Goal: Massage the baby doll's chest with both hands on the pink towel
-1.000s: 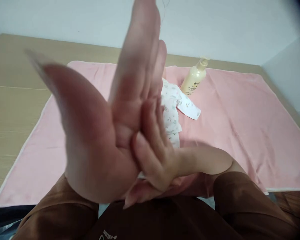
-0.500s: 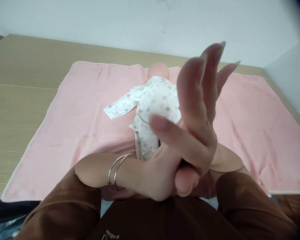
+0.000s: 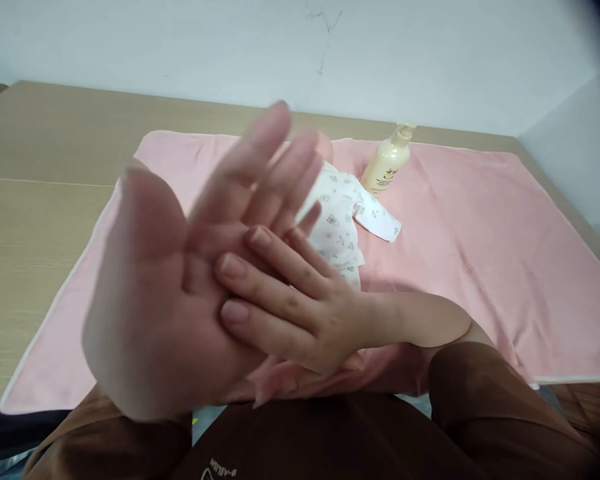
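The left hand (image 3: pixel 175 293) is open, its palm now turned to the camera; the right hand (image 3: pixel 305 307), also open, lays its extended fingers across that palm. Beyond them, the clothed doll (image 3: pixel 337 223) lies partly hidden on the pink blanket (image 3: pixel 460 240) over the bench (image 3: pixel 45 147). 1 pump bottle (image 3: pixel 387 163), covered 0.5 s ago, shows again near 1 white sleeve (image 3: pixel 380 217).
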Demonstrator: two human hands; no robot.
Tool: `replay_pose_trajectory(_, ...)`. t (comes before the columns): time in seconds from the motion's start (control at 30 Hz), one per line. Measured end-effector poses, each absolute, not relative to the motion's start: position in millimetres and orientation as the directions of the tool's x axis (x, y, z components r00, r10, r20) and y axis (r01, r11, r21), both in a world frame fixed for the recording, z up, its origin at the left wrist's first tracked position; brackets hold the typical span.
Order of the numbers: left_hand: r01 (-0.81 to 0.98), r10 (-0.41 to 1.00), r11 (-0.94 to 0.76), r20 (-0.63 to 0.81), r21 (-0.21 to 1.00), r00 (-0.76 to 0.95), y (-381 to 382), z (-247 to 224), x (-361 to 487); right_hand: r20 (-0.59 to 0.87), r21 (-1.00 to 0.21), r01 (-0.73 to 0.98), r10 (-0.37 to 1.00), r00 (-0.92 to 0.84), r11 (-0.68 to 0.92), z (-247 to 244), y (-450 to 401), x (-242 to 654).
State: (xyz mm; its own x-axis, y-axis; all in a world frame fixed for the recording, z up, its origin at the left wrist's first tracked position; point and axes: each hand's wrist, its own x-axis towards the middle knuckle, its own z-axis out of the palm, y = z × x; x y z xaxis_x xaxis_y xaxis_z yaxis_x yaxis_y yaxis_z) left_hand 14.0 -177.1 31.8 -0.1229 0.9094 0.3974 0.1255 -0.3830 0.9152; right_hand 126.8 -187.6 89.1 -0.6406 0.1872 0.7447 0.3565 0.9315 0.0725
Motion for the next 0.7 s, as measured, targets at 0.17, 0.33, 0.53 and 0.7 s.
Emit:
replay_pose_trajectory(0.17,0.181,0.87,-0.453,0.477,0.873,-0.124,-58.4,45.7,3.2,0.766,-0.125,0.351,0.315,-0.56,0.928,79.7,-167.1,131.7)
replay_pose_trajectory(0.33,0.205,0.864,-0.425,0.463,0.881,-0.196,-8.3,36.4,-9.6,0.658,-0.287,0.566,0.588,-0.47,0.773,57.6,-104.4,141.7)
replay_pose_trajectory(0.53,0.369,0.895,-0.349,0.423,0.862,-0.141,2.3,-16.9,4.6,0.397,-0.293,0.724,0.768,-0.502,0.625,19.9,-34.1,147.3)
replay_pose_trajectory(0.7,0.405,0.871,-0.417,0.484,0.814,-0.077,4.4,-30.5,3.7,0.257,-0.394,0.794,0.885,-0.388,0.463,21.5,-14.3,167.2)
